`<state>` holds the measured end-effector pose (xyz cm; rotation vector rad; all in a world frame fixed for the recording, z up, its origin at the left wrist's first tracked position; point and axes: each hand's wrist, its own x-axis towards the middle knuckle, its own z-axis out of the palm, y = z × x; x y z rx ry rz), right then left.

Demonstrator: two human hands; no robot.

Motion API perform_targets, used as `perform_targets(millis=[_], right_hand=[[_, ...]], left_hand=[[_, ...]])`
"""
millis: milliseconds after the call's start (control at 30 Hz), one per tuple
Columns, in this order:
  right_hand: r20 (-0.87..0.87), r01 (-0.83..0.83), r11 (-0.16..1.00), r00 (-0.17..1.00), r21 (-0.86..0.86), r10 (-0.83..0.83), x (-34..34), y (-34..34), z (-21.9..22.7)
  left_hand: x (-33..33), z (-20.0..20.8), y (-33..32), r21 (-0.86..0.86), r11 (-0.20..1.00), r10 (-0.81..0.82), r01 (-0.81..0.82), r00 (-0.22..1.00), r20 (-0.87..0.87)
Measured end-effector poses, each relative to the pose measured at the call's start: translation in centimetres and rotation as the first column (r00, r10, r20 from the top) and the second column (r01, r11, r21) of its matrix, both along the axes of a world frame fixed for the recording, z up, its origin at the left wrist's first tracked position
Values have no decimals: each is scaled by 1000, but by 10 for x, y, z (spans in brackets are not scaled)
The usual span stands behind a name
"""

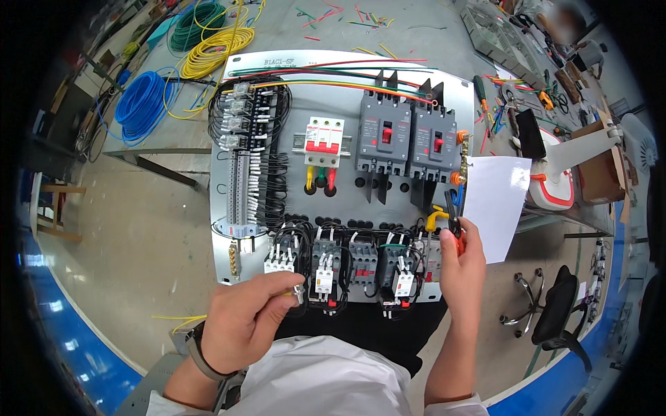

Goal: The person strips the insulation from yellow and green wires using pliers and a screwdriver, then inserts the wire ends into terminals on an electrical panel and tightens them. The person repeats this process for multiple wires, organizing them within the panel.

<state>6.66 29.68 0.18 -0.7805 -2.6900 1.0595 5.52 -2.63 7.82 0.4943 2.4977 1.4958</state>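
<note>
My left hand [251, 320], with a dark watch on the wrist, pinches a yellow wire with a small silver metal end piece [299, 294] in front of the panel's lower left contactors. My right hand [463, 267] is closed round a hand tool with red grips [458, 243] and dark jaws, at the panel's lower right edge. Its exact kind is hard to make out. A curved yellow piece [436, 219] shows beside the jaws. Below both hands' level, contactors [363, 261] line the near side of the metal mounting plate [219, 187].
Two grey moulded-case breakers [383, 132] and a smaller white breaker [324, 141] sit on the plate; a terminal strip [237, 187] runs down its left. Coils of blue wire [142, 105] and yellow wire [216, 53] lie left. White paper [497, 201] lies right, near scattered tools.
</note>
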Motion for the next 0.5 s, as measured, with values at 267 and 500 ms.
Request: perform_targets(millis=[267, 500], right_hand=[[52, -71, 964, 997, 257, 60, -25, 4, -12], [-289, -219, 927, 948, -304, 130, 4, -27, 43]], left_hand=[[3, -7, 11, -9, 998, -58, 57, 992, -110], [2, -10, 13, -69, 995, -80, 70, 985, -151]])
